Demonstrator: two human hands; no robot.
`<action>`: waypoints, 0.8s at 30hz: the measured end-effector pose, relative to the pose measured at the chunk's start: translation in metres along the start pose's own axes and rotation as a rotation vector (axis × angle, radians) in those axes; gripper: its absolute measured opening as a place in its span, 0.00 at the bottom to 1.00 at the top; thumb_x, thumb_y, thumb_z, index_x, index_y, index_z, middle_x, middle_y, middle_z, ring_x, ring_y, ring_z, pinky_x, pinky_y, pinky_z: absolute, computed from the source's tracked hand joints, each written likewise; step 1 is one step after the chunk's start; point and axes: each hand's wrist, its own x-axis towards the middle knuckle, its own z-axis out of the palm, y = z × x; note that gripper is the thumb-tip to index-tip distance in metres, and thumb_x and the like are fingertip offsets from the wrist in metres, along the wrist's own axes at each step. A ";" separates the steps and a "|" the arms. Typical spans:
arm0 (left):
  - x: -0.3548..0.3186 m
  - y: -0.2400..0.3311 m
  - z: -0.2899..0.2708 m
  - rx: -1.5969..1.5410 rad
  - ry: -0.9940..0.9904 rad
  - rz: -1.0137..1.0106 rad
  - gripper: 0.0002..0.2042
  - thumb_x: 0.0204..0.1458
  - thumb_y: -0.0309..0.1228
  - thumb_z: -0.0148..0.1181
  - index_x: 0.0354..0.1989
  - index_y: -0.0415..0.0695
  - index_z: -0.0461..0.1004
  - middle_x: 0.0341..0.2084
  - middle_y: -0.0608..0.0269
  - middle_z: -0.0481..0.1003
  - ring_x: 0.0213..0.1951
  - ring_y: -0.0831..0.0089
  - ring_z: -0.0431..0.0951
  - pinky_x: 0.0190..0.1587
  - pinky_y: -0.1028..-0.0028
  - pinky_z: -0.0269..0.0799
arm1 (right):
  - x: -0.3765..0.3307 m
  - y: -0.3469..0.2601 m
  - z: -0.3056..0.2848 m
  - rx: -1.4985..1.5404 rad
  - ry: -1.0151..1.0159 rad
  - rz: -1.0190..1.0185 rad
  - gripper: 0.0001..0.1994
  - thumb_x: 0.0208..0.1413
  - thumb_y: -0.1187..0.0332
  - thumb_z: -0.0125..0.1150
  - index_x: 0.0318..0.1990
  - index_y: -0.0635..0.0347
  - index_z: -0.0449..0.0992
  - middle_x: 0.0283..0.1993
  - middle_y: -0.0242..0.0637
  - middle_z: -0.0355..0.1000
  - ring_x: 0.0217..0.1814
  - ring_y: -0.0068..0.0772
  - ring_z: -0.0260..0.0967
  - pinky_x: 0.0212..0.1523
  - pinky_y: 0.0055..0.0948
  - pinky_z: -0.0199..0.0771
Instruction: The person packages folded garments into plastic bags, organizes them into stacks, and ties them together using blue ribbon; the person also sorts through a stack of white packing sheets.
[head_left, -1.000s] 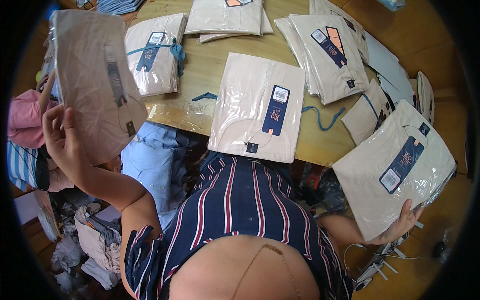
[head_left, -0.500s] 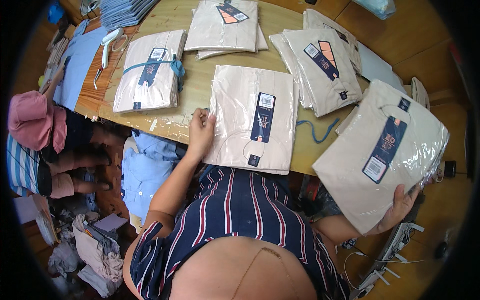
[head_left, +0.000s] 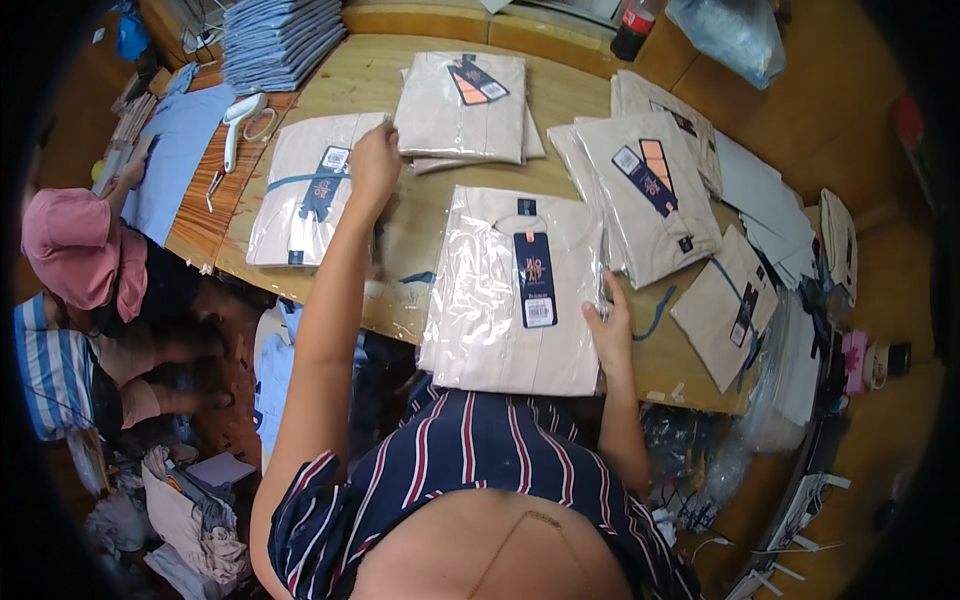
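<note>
A folded beige garment in clear plastic point(head_left: 470, 330), with a dark blue hang tag, lies on the near middle of the table, on top of another package. My right hand point(head_left: 612, 325) rests at its right edge, thumb and fingers apart. Farther left, my left hand point(head_left: 375, 165) is at the upper right corner of a stack of similar packages point(head_left: 285, 220) tied with a teal strip. Its fingers are bent, and what they hold, if anything, is hidden. Another package stack point(head_left: 465, 120) lies just beyond that hand.
More beige packages point(head_left: 690, 235) lie at the right, near a teal strip point(head_left: 655, 312) and a tied bundle point(head_left: 725, 305). A white tool point(head_left: 235, 130), tape roll point(head_left: 261, 124) and blue shirt pile point(head_left: 270, 50) are at the far left. Another person point(head_left: 90, 245) works at left.
The package my right hand held up now lies on the middle one, its neck end facing away. My left hand has moved from the middle package to the tied stack. The view has shifted.
</note>
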 end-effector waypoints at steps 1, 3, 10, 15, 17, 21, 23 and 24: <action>0.018 -0.029 0.014 0.031 0.066 0.035 0.13 0.44 0.36 0.50 0.26 0.36 0.70 0.24 0.48 0.71 0.29 0.56 0.72 0.32 0.64 0.65 | 0.002 -0.004 0.008 -0.083 -0.022 -0.042 0.30 0.42 0.81 0.50 0.56 0.59 0.49 0.35 0.42 0.67 0.30 0.22 0.64 0.31 0.17 0.65; 0.044 -0.052 0.041 0.163 -0.016 -0.110 0.15 0.43 0.37 0.51 0.27 0.34 0.70 0.26 0.46 0.71 0.31 0.54 0.71 0.34 0.64 0.65 | -0.001 -0.029 0.014 -0.293 -0.025 0.000 0.29 0.42 0.78 0.52 0.55 0.57 0.50 0.27 0.40 0.67 0.26 0.25 0.64 0.28 0.23 0.64; 0.118 -0.044 0.073 0.107 -0.574 -0.550 0.21 0.39 0.37 0.58 0.39 0.34 0.66 0.29 0.49 0.72 0.32 0.61 0.73 0.35 0.67 0.67 | -0.013 -0.048 -0.014 -0.615 0.106 -0.079 0.24 0.45 0.74 0.51 0.52 0.58 0.56 0.27 0.35 0.65 0.24 0.21 0.62 0.27 0.21 0.63; 0.136 0.014 0.034 -1.133 -0.582 -0.265 0.21 0.38 0.25 0.58 0.43 0.35 0.62 0.32 0.58 0.70 0.32 0.73 0.71 0.33 0.77 0.68 | 0.000 -0.045 -0.026 -0.120 0.092 -0.171 0.20 0.49 0.69 0.49 0.51 0.59 0.57 0.33 0.37 0.65 0.33 0.26 0.65 0.34 0.20 0.64; 0.125 0.075 -0.015 -0.934 -0.487 0.024 0.20 0.39 0.24 0.56 0.43 0.36 0.62 0.33 0.60 0.69 0.32 0.75 0.71 0.34 0.79 0.67 | 0.017 -0.063 -0.022 0.175 0.036 -0.118 0.20 0.51 0.64 0.47 0.51 0.60 0.56 0.35 0.39 0.66 0.36 0.27 0.65 0.38 0.21 0.63; 0.073 0.138 -0.110 -1.099 -0.393 0.160 0.21 0.40 0.25 0.56 0.45 0.36 0.61 0.33 0.60 0.69 0.31 0.76 0.70 0.34 0.81 0.67 | 0.042 -0.087 -0.020 0.541 -0.084 -0.088 0.27 0.51 0.57 0.47 0.54 0.60 0.50 0.44 0.44 0.61 0.46 0.31 0.60 0.44 0.26 0.60; 0.041 0.140 -0.141 -1.175 -0.357 0.157 0.23 0.39 0.28 0.59 0.45 0.35 0.60 0.34 0.59 0.68 0.33 0.77 0.70 0.36 0.80 0.66 | 0.043 -0.105 -0.012 0.766 -0.240 -0.084 0.28 0.51 0.57 0.46 0.55 0.61 0.47 0.48 0.45 0.58 0.49 0.34 0.57 0.47 0.29 0.57; 0.023 0.143 -0.144 -1.163 -0.379 0.116 0.25 0.38 0.30 0.60 0.45 0.36 0.60 0.34 0.60 0.68 0.34 0.78 0.69 0.37 0.79 0.66 | 0.044 -0.108 -0.011 0.880 -0.385 -0.147 0.30 0.49 0.61 0.51 0.55 0.63 0.45 0.50 0.44 0.56 0.52 0.33 0.54 0.50 0.31 0.54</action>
